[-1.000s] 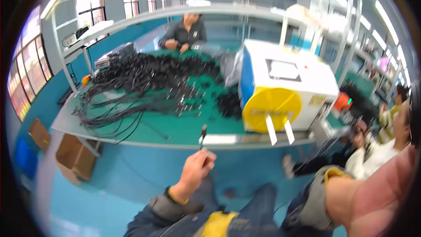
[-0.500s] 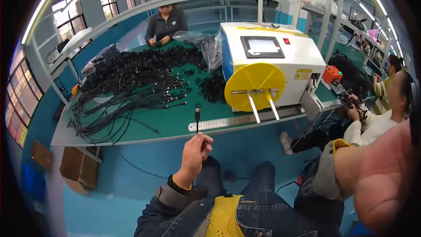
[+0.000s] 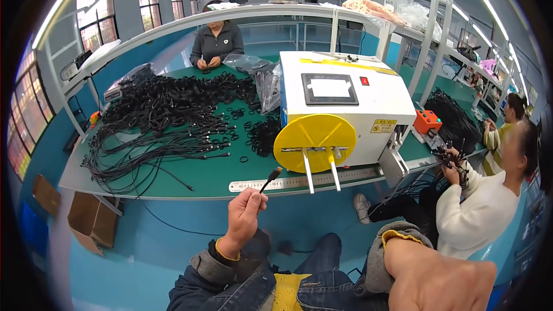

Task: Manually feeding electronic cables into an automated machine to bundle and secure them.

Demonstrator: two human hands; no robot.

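Near the front edge of the green table, my left hand (image 3: 245, 219) is closed in a pinch on a black cable. The cable's plug (image 3: 271, 178) sticks out beyond the fingertips, tilted up to the right, with a metal end. It points toward the yellow reel disc (image 3: 315, 138) but stays apart from it. My right hand (image 3: 440, 282) is large and close at the lower right, with its back and knuckles showing. Its fingers are turned under and hidden, so whatever they may hold does not show.
A white machine (image 3: 345, 86) with a screen carries the yellow disc and two projecting rods. A steel ruler (image 3: 299, 182) lies along the table edge. Black cables (image 3: 167, 109) are heaped at left. Co-workers sit at right and stand across the table. A cardboard box (image 3: 95, 219) is on the floor.
The plug has gone from upright to tilted right. My right hand has swung from the right edge leftward and down, turning from palm to back. The whole view has shifted slightly.
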